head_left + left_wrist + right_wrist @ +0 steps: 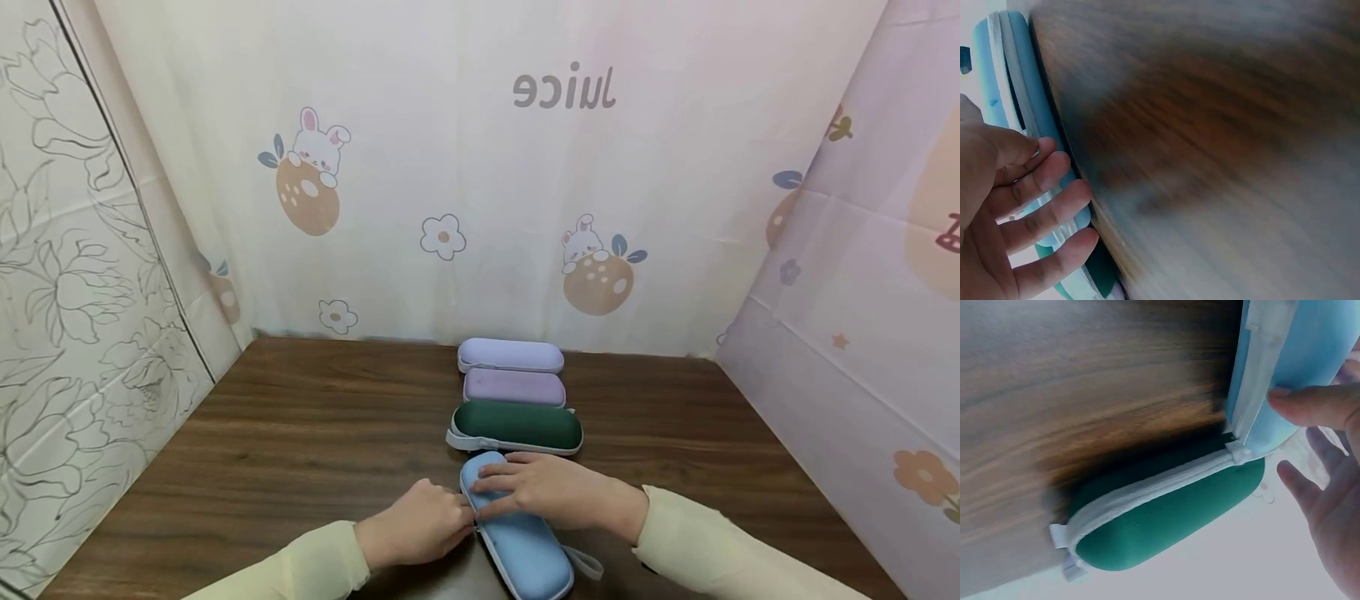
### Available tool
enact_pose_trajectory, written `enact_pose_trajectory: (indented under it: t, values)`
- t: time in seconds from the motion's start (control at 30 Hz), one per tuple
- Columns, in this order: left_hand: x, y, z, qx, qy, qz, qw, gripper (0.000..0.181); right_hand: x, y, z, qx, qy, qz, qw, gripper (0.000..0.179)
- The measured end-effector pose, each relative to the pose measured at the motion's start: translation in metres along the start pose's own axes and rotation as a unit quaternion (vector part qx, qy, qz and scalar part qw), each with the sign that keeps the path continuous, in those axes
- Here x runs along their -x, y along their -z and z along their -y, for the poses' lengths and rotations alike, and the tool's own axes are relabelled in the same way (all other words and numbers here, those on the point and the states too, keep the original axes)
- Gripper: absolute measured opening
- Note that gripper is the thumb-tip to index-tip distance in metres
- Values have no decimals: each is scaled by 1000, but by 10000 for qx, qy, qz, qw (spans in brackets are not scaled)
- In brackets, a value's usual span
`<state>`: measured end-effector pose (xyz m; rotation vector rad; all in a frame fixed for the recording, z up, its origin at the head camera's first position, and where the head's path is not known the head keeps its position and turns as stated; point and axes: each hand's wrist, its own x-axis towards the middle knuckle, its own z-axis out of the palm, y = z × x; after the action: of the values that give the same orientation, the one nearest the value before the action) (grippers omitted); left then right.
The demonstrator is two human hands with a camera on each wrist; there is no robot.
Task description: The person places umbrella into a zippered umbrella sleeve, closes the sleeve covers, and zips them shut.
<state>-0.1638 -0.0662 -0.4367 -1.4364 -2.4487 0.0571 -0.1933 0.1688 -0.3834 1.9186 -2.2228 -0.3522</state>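
A light blue zippered case [525, 546] lies slanted near the front of the table. My left hand [423, 525] is at its left side; in the left wrist view, thumb and index finger [1044, 147] pinch a small piece at the zipper, probably its pull. A dark gap shows along the zipper [1017, 100] beside that pinch. On top of the case rests my right hand [558, 492], fingers fairly straight across it. In the right wrist view the right thumb [1310, 406] presses the blue surface. The case's contents are hidden.
Just beyond the blue case lies a dark green case [517, 423], close against its far end. Behind it are a purple case [514, 388] and a lavender case [510, 355], lined up to the table's back edge. Printed curtains [450, 167] enclose the brown wooden table [315, 425].
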Motion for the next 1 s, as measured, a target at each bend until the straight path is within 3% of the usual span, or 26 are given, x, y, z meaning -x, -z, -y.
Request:
enact_pose_trajectory:
  t: [0.17,0.3,0.5,0.77,1.0]
  values:
    - [0,2,4,-160,30,-31,9999,11,-4,3,1,-47,-99,312,9995,78]
    - [0,4,7,-189,49,-21,9998,13,-6,4,1,-357,-177,322,9987,84]
    - [0,4,7,-225,81,-32,9997,17,-7,-2,5,-861,-386,65,9955,83]
    - [5,4,10,-501,118,-4,9987,26,2,-11,8,-890,-891,-333,9915,76]
    - [11,6,15,-480,148,-83,9987,22,13,-19,10,-940,-1423,-478,9842,79]
